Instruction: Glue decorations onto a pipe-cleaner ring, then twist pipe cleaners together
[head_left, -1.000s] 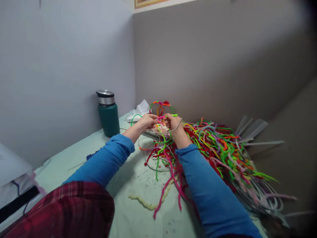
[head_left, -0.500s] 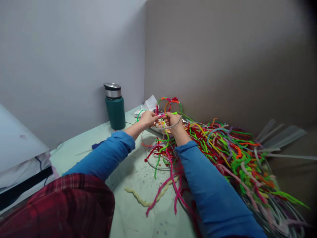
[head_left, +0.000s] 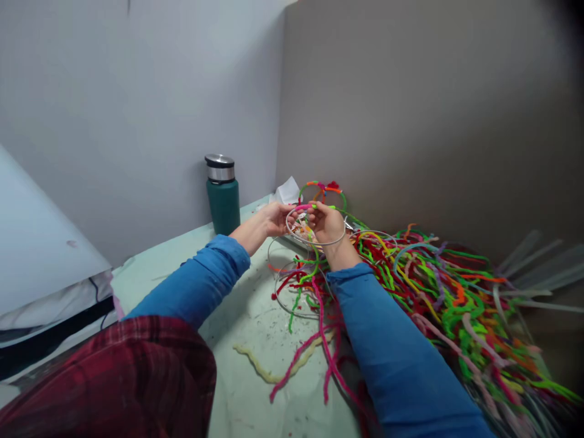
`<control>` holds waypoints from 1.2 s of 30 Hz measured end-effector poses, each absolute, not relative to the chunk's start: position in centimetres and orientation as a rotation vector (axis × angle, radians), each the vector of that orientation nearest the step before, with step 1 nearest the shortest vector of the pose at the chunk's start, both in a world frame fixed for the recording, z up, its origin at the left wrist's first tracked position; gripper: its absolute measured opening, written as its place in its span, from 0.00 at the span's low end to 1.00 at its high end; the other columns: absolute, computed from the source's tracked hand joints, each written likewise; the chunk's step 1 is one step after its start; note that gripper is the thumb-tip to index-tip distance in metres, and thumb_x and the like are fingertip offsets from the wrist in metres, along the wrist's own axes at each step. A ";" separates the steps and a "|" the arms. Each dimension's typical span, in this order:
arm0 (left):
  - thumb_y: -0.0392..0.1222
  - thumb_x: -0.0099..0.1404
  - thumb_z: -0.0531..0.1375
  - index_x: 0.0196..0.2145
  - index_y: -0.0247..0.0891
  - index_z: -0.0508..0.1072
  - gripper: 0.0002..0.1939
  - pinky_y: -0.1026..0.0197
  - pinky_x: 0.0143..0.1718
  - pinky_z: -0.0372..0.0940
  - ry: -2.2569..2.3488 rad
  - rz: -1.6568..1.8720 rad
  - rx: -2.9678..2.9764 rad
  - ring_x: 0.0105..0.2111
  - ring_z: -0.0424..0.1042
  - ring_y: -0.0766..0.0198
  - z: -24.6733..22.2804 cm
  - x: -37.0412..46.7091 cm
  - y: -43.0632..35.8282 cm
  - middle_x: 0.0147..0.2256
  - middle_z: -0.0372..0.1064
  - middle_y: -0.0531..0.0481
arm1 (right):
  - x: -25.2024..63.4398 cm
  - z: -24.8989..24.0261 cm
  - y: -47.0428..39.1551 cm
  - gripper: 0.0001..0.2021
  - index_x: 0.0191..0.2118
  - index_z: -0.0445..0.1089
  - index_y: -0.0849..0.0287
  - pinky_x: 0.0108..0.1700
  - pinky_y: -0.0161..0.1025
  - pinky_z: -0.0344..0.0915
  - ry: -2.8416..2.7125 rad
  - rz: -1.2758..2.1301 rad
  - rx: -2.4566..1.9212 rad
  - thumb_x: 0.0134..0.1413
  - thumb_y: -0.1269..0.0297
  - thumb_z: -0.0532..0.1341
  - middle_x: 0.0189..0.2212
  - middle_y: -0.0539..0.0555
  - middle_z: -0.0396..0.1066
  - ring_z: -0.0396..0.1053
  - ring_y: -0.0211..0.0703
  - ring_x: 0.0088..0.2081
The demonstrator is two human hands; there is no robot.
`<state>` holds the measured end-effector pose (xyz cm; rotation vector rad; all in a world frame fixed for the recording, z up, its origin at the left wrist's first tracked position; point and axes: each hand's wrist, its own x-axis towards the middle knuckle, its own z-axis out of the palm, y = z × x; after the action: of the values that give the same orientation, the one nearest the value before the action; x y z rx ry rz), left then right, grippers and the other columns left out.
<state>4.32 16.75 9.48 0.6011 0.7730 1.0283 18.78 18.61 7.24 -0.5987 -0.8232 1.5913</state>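
Observation:
A thin pale ring (head_left: 314,244) is held up between my hands, its upper edge wrapped in pink and lime-green fuzzy stem. My left hand (head_left: 275,219) pinches the ring's left side by the pink wrap (head_left: 302,207). On the right side, my right hand (head_left: 326,222) has its fingers curled at the lime-green part; its fingertips are partly hidden. Just behind stand colourful wrapped hoops (head_left: 338,190), in orange, green and red. Beneath the hands lie small bits in a tray, loose pipe cleaners (head_left: 320,304) and further bare rings.
A large heap of multicoloured pipe cleaners (head_left: 438,286) spreads along the right wall. Clear plastic strips (head_left: 542,274) stick out behind it. A green bottle (head_left: 222,204) stands at the back left. A pale yellow twisted stem (head_left: 260,369) lies on the table (head_left: 246,401) in front.
The ring has turned so its loop now hangs below the wrapped part. My left hand's fingers have shifted around its left side. The whole view has moved slightly.

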 end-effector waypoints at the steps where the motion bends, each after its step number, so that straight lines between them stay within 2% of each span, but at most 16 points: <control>1: 0.33 0.62 0.53 0.32 0.29 0.70 0.07 0.68 0.14 0.58 0.792 1.010 0.622 0.13 0.59 0.71 9.6 4.4 16.8 0.16 0.62 0.51 | 18.8 7.3 18.6 0.07 0.27 0.68 0.62 0.15 0.25 0.56 -0.784 1.620 -0.586 0.53 0.71 0.55 0.15 0.46 0.65 0.59 0.28 0.14; 4: 0.33 0.62 0.55 0.31 0.30 0.70 0.06 0.68 0.16 0.60 0.898 1.001 0.725 0.13 0.60 0.72 9.6 4.8 16.8 0.16 0.63 0.51 | 18.7 7.4 18.7 0.08 0.26 0.68 0.63 0.15 0.24 0.55 -0.748 1.588 -0.607 0.53 0.72 0.54 0.14 0.46 0.65 0.58 0.27 0.14; 10: 0.37 0.55 0.64 0.32 0.32 0.72 0.07 0.68 0.20 0.59 1.409 1.264 1.271 0.15 0.63 0.71 8.3 5.3 15.9 0.16 0.65 0.54 | 17.8 7.1 18.7 0.06 0.23 0.67 0.63 0.11 0.25 0.47 -0.866 1.289 -0.856 0.47 0.73 0.57 0.12 0.45 0.63 0.55 0.27 0.11; 13: 0.35 0.53 0.65 0.32 0.33 0.75 0.07 0.69 0.19 0.57 1.586 1.220 1.569 0.15 0.63 0.71 7.9 4.9 15.6 0.15 0.64 0.55 | 17.2 7.1 18.6 0.06 0.22 0.67 0.63 0.12 0.26 0.48 -0.920 1.206 -0.871 0.45 0.74 0.57 0.11 0.44 0.63 0.55 0.28 0.11; 17: 0.35 0.54 0.63 0.28 0.32 0.76 0.04 0.69 0.18 0.53 1.695 1.129 1.674 0.14 0.60 0.71 8.0 4.4 15.6 0.12 0.60 0.55 | 16.6 6.7 18.7 0.08 0.18 0.64 0.61 0.13 0.26 0.51 -0.921 1.189 -0.857 0.44 0.74 0.58 0.10 0.44 0.61 0.55 0.28 0.12; 22: 0.32 0.54 0.63 0.22 0.31 0.70 0.05 0.70 0.16 0.51 1.474 1.091 1.339 0.12 0.57 0.74 8.4 4.3 15.2 0.12 0.60 0.55 | 16.8 6.4 18.4 0.07 0.20 0.64 0.61 0.13 0.27 0.51 -0.910 1.298 -0.851 0.44 0.74 0.57 0.10 0.44 0.61 0.56 0.28 0.12; 26: 0.32 0.59 0.58 0.27 0.30 0.69 0.04 0.70 0.16 0.55 1.078 0.961 0.937 0.14 0.58 0.74 8.9 3.6 14.5 0.16 0.63 0.52 | 17.3 6.6 17.7 0.04 0.25 0.67 0.62 0.13 0.27 0.48 -0.860 1.455 -0.811 0.47 0.73 0.57 0.12 0.44 0.63 0.55 0.28 0.12; 29: 0.31 0.62 0.55 0.32 0.29 0.70 0.05 0.69 0.18 0.57 0.858 0.900 0.793 0.15 0.59 0.73 9.2 2.7 13.5 0.19 0.65 0.50 | 17.3 6.8 17.2 0.04 0.26 0.67 0.61 0.16 0.27 0.54 -0.848 1.607 -0.723 0.50 0.70 0.57 0.14 0.45 0.65 0.58 0.29 0.14; 32: 0.30 0.62 0.53 0.34 0.29 0.71 0.07 0.69 0.19 0.58 0.732 0.919 0.725 0.16 0.58 0.74 9.2 2.0 12.2 0.21 0.65 0.50 | 17.1 6.8 16.7 0.05 0.27 0.67 0.60 0.18 0.28 0.57 -0.881 1.693 -0.678 0.52 0.68 0.57 0.16 0.45 0.65 0.60 0.30 0.16; 36: 0.27 0.59 0.53 0.32 0.29 0.71 0.07 0.69 0.20 0.59 0.667 0.963 0.701 0.16 0.58 0.74 8.4 1.8 10.6 0.21 0.65 0.50 | 17.0 6.8 15.8 0.05 0.28 0.68 0.61 0.17 0.28 0.56 -0.965 1.665 -0.721 0.52 0.68 0.58 0.17 0.47 0.67 0.60 0.31 0.16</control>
<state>1.84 10.58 8.44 0.7011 0.6668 0.9626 16.98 15.83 6.83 -0.7211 -0.9650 1.6649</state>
